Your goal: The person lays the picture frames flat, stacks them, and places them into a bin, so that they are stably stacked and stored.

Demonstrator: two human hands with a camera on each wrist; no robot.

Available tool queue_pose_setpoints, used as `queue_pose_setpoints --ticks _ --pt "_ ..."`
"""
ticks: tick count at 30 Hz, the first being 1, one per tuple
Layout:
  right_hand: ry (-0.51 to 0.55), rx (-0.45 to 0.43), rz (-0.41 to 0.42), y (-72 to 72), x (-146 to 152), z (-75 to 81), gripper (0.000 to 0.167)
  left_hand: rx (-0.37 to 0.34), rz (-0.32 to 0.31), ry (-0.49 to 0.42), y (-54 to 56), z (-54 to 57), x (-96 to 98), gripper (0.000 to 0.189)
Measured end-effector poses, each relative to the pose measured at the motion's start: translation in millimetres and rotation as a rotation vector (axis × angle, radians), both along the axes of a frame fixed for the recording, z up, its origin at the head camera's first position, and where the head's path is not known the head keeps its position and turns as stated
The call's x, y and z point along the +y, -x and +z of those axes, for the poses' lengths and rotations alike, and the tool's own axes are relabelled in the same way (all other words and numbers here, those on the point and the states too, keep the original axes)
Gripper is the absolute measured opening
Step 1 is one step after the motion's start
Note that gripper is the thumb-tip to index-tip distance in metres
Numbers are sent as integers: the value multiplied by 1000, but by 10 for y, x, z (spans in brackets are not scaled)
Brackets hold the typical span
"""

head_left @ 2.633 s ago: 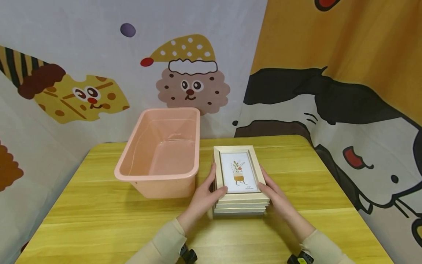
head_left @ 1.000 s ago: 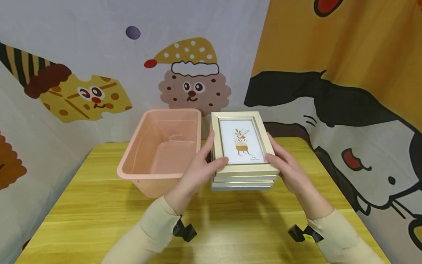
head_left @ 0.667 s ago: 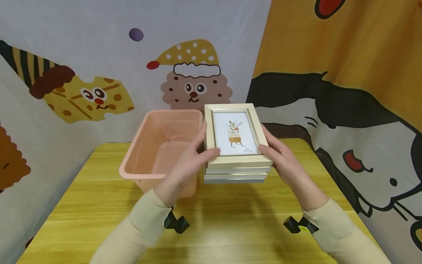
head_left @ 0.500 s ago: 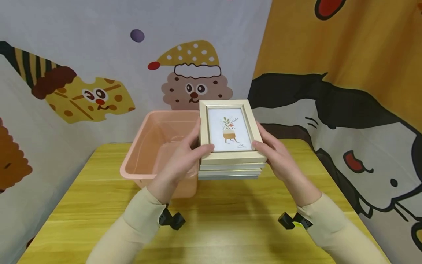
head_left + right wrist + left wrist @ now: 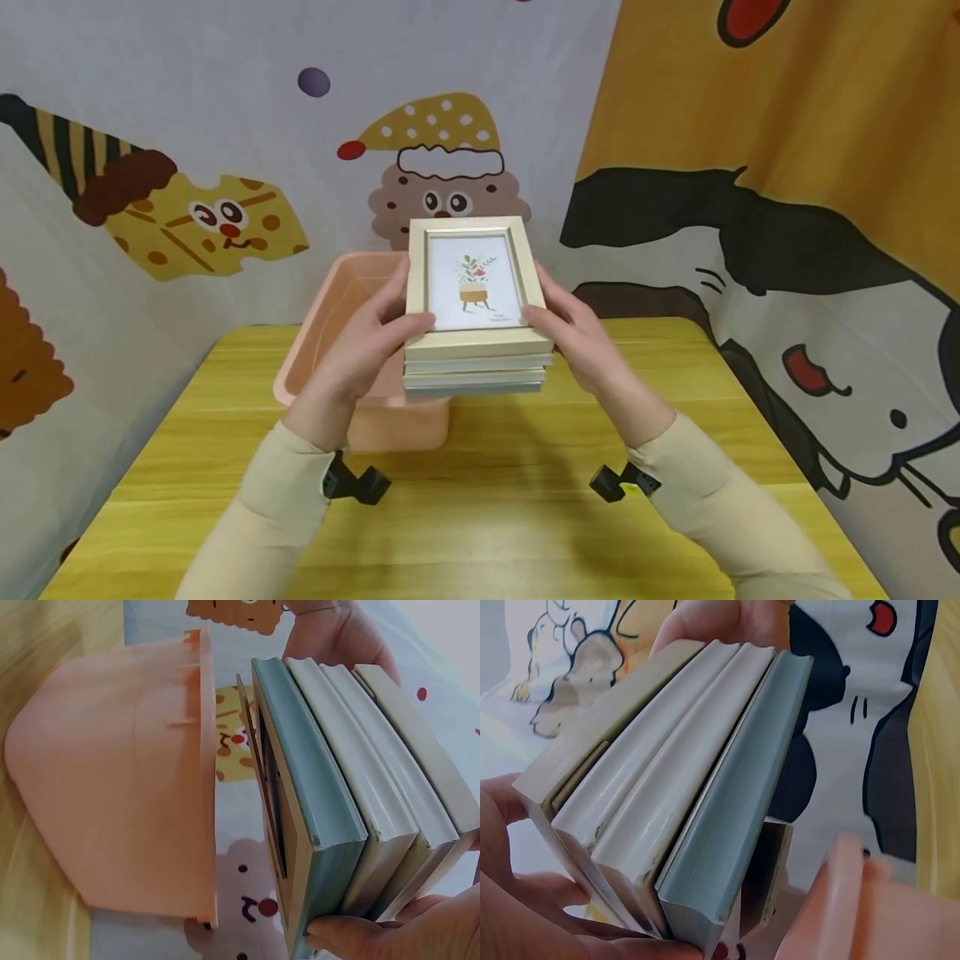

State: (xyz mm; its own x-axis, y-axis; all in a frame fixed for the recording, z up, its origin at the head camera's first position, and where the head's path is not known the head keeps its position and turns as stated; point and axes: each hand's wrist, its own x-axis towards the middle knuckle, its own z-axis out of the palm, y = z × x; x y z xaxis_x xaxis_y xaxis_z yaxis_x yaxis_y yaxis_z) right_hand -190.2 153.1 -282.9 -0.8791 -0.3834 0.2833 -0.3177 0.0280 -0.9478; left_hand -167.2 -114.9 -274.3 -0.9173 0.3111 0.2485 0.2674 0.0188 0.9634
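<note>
A stack of several picture frames [image 5: 474,342] is held up level above the table, partly over the right side of a pink plastic basin [image 5: 401,425]. The uppermost is pale gold, with a potted-plant print. Seen from the left wrist, two whitish frames [image 5: 679,772] lie between it and a blue-grey frame [image 5: 739,780] at the bottom. A stand leg [image 5: 251,742] sticks out from the bottom frame's back in the right wrist view. My left hand [image 5: 356,350] grips the stack's left side, thumb on the top frame. On the right side, my right hand [image 5: 585,342] grips likewise.
The basin stands on a wood-grain table [image 5: 480,517], near its back edge and left of centre; its inside is partly hidden by the left hand and stack. Behind the table hangs a cartoon-printed cloth [image 5: 637,108]. Small black cameras [image 5: 356,483] sit on the wrists.
Both hands have lifted the stack of picture frames off the table and carried it up and leftward, from right of the basin to partly over it. The basin has stayed in place.
</note>
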Motion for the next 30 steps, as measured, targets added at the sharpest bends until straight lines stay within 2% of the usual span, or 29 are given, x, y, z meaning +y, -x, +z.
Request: queue_pose_setpoints --ticks 8,14,19,23,30 --pt "42 14 72 78 -288 -12 70 -44 28 17 1 54 -290 79" --pt "34 1 95 145 -470 -7 70 -20 23 45 10 95 -460 78" --pt "52 -17 110 183 -606 2 70 -87 62 98 12 102 -614 80" --pt "65 -35 110 211 -737 -13 71 -104 67 77 25 84 -752 80" --pt "80 -112 62 268 -947 -61 73 -139 21 -26 85 31 -955 81"
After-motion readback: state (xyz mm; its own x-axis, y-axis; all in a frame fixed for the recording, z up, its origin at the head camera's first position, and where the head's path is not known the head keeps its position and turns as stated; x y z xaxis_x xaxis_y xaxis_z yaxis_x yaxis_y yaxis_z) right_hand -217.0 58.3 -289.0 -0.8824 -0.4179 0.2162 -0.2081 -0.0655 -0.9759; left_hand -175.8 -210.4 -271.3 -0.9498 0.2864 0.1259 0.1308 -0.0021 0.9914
